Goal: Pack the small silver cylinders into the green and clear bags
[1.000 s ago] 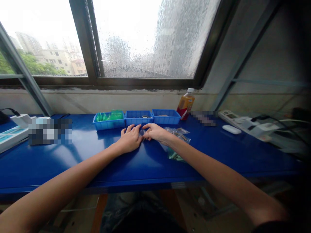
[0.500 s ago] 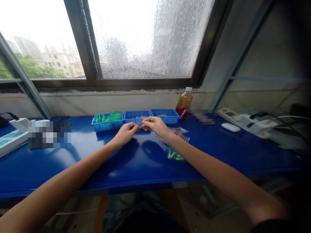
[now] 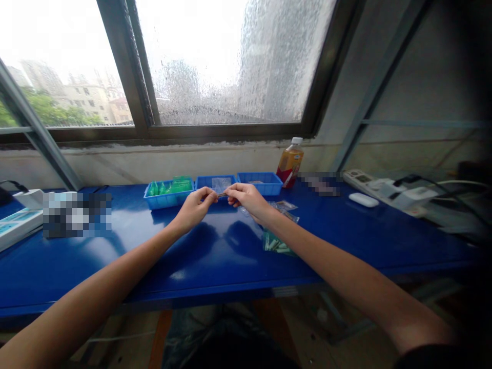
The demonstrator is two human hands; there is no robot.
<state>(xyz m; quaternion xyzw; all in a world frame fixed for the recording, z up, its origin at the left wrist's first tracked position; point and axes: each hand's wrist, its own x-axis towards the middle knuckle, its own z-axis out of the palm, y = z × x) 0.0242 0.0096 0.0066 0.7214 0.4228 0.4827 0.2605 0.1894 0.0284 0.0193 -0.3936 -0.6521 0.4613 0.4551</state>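
Both hands meet above the blue table, in front of the middle blue tray (image 3: 200,182). A small clear plastic bag (image 3: 221,183) stands up from between them, its lower edge pinched as a thin brownish strip. My left hand (image 3: 197,206) is closed, thumb and forefinger gripping the left end of that edge. On the opposite end, my right hand (image 3: 248,199) pinches in the same way, its other fingers curled. Under my right wrist lie several clear bags (image 3: 286,206) and a green-tinted bag (image 3: 275,244) with pale pieces inside.
Green packets (image 3: 171,185) fill the left blue tray (image 3: 169,200). Something flat lies in the right tray (image 3: 273,187). Beside it stands a drink bottle (image 3: 291,161). A white oval case (image 3: 363,200) and power strips (image 3: 400,195) are at right; another power strip (image 3: 19,218) lies at left.
The clear bag has risen slightly and now shows more fully above my fingertips. My hands have drawn a little apart along its edge.
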